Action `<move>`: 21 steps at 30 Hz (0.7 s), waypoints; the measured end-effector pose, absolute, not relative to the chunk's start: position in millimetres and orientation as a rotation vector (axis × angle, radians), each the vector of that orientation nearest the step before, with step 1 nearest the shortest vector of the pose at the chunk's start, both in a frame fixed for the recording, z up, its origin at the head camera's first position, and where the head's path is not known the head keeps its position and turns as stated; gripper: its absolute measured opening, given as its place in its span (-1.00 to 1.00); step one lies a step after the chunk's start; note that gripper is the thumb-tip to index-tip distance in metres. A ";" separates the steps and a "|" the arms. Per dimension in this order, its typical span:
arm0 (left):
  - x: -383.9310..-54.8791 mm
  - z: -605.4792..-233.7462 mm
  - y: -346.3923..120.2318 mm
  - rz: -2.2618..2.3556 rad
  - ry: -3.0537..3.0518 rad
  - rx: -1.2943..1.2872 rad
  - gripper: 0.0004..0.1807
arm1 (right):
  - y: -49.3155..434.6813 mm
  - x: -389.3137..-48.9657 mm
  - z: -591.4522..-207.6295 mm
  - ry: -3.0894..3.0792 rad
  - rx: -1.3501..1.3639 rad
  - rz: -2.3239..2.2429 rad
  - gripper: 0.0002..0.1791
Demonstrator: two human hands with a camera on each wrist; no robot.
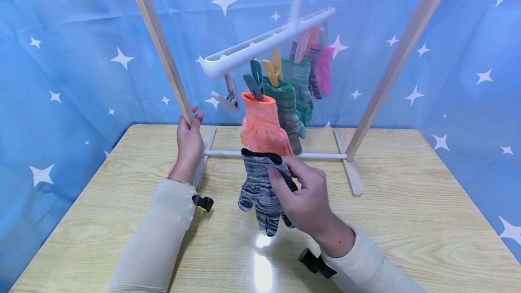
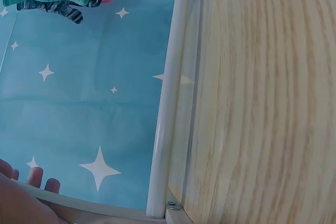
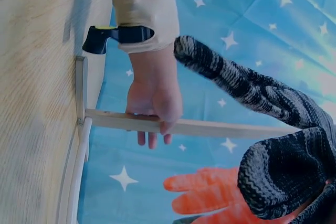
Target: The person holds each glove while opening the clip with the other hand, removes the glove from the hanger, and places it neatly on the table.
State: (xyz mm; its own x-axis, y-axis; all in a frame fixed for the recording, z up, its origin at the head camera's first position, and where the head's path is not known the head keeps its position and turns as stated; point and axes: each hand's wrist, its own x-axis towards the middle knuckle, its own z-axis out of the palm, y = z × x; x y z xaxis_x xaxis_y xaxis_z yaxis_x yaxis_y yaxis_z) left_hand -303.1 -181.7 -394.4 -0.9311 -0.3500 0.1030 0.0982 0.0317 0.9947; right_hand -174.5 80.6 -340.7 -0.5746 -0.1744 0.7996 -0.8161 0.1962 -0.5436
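My right hand (image 1: 307, 196) pinches a small black-and-grey knitted glove (image 1: 260, 184) near its cuff, fingers of the glove hanging down. The glove is above the table, in front of a hanging orange glove (image 1: 262, 123). The right wrist view shows the striped glove (image 3: 247, 85) close up, with the orange glove (image 3: 205, 198) behind it. My left hand (image 1: 189, 144) grips the left wooden post (image 1: 163, 53) low down; some of its fingers show past the post in the right wrist view. A grey clothespin (image 1: 229, 96) hangs without a glove at the hanger's near end.
A white hanger bar (image 1: 268, 40) slants away between both posts. Green gloves (image 1: 285, 103) and a pink glove (image 1: 324, 70) hang farther back from clothespins. The right post (image 1: 400, 62) and a white crossbar (image 1: 321, 155) frame the wooden table (image 1: 407, 220). Behind is a blue starry cloth (image 1: 73, 80).
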 end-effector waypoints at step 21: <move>-301.3 -390.6 -183.9 -1.993 -2.032 0.280 -0.57 | 133.3 -176.2 -332.5 -2.052 0.753 1.344 -0.85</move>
State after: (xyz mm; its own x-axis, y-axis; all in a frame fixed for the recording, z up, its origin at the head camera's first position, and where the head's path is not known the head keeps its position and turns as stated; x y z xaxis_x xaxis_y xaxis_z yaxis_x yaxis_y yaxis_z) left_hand -301.3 -183.9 -390.6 -0.9419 -0.3299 0.0640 0.0574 0.0296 0.9979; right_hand -176.2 133.3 -332.5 -0.6805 -0.1461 0.7180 -0.7166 0.3372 -0.6106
